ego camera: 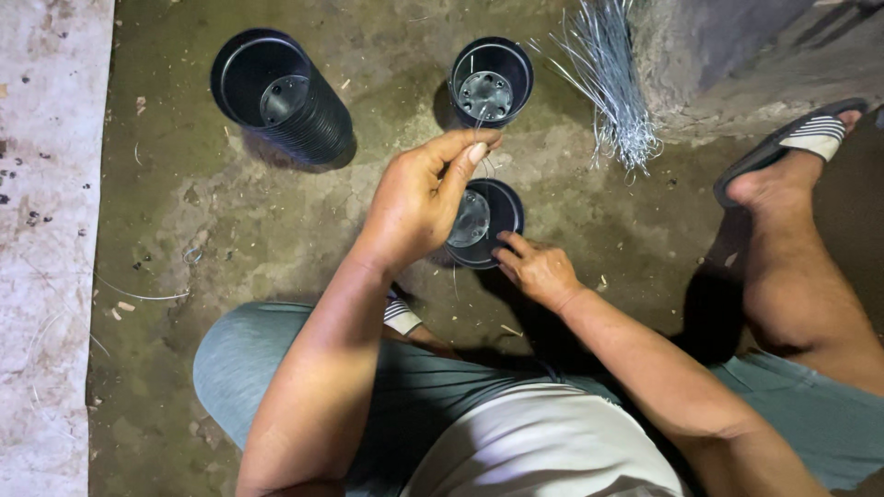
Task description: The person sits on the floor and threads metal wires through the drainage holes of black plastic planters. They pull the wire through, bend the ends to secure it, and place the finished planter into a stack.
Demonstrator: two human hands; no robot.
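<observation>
A small black plastic pot (497, 204) stands on the concrete floor right in front of me. My right hand (537, 269) grips its near rim. My left hand (425, 195) hovers above the pot, thumb and fingers pinched on thin metal wires (481, 118) that rise from the pot. Part of the pot is hidden behind my left hand. Just beyond it stands another black pot (492, 81) with a perforated bottom.
A tall stack of black pots (281, 94) leans at the back left. A bundle of silvery wires (608, 83) lies against a concrete block at the back right. My sandalled foot (787, 156) rests to the right. A pale sheet (46, 248) covers the left edge.
</observation>
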